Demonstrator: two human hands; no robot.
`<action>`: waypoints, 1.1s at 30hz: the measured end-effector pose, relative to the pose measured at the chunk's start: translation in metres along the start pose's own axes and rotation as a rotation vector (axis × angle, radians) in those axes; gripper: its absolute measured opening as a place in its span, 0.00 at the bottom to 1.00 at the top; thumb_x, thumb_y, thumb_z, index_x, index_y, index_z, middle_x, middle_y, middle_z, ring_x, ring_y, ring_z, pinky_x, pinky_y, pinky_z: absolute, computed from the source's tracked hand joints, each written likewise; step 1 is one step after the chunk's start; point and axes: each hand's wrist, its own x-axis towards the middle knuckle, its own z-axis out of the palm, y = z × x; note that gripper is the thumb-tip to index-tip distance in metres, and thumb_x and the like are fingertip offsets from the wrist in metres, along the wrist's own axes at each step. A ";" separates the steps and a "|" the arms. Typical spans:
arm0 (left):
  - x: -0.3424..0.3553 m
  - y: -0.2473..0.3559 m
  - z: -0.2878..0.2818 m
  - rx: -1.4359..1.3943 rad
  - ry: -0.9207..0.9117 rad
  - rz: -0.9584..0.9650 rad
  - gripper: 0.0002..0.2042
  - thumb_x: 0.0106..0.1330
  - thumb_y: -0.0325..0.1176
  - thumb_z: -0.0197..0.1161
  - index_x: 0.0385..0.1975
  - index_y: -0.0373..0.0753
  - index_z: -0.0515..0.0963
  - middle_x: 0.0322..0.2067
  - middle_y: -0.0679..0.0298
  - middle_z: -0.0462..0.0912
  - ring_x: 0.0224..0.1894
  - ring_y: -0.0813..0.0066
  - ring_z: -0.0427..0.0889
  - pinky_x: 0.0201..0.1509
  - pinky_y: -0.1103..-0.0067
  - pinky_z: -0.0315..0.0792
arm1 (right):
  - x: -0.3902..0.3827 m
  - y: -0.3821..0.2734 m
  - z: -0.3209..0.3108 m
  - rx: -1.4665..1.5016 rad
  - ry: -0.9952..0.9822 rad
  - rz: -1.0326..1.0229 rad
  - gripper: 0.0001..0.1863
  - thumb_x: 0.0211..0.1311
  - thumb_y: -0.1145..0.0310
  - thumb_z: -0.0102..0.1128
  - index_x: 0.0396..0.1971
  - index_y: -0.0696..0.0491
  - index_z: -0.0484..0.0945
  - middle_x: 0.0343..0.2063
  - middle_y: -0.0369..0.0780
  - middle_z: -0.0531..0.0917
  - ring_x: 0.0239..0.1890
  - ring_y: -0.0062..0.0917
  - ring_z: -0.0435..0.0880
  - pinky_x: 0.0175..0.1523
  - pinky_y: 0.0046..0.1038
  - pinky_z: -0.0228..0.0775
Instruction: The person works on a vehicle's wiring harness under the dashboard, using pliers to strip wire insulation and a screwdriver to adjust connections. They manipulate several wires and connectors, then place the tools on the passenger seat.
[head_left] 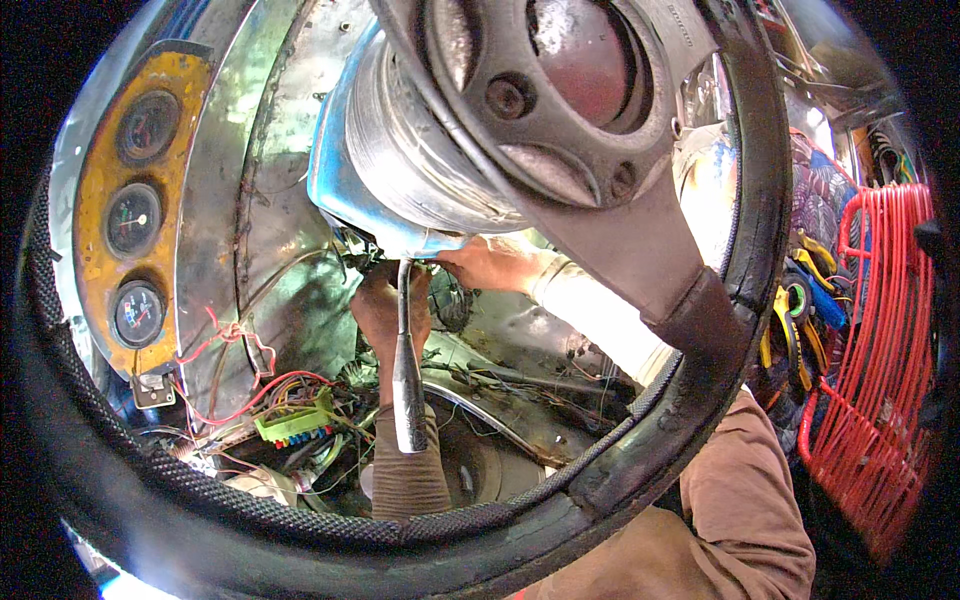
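Note:
Both my hands work below the steering column, seen through the steering wheel [770, 150]. My left hand [388, 305] reaches up behind a metal stalk [405, 370], its fingers curled close under the blue column housing [330, 165]. From the right, my right hand [492, 264] comes in with its fingers pressed together at the housing's lower edge. What the fingertips of either hand grip is hidden or too small to make out. Dark wires [352, 246] hang beside my left fingers.
A yellow panel with round gauges [132, 220] stands at the left. Below it, a green fuse block [294, 420] lies among loose wires. Red-corded seating [880, 330] and yellow-handled tools [790, 330] are on the right. The wheel rim and spokes surround my arms.

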 end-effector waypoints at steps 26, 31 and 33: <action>0.005 0.009 0.004 -0.317 0.109 0.232 0.11 0.61 0.33 0.71 0.38 0.32 0.85 0.30 0.56 0.89 0.31 0.72 0.85 0.38 0.72 0.77 | -0.001 -0.043 -0.026 0.635 0.095 0.742 0.30 0.67 0.48 0.59 0.56 0.58 0.80 0.44 0.52 0.88 0.47 0.38 0.87 0.55 0.40 0.76; -0.005 0.020 0.006 0.161 0.216 0.385 0.15 0.58 0.32 0.73 0.45 0.39 0.85 0.36 0.54 0.88 0.33 0.54 0.88 0.39 0.65 0.81 | 0.015 -0.050 -0.032 0.425 -0.234 0.893 0.33 0.64 0.48 0.61 0.55 0.63 0.79 0.46 0.58 0.86 0.53 0.46 0.86 0.59 0.42 0.75; -0.008 0.023 0.006 0.094 0.188 0.394 0.15 0.57 0.35 0.73 0.42 0.38 0.83 0.37 0.52 0.87 0.37 0.49 0.86 0.41 0.62 0.81 | 0.013 -0.057 -0.051 0.441 -0.149 0.867 0.30 0.64 0.50 0.61 0.53 0.62 0.80 0.42 0.52 0.87 0.46 0.37 0.87 0.52 0.38 0.77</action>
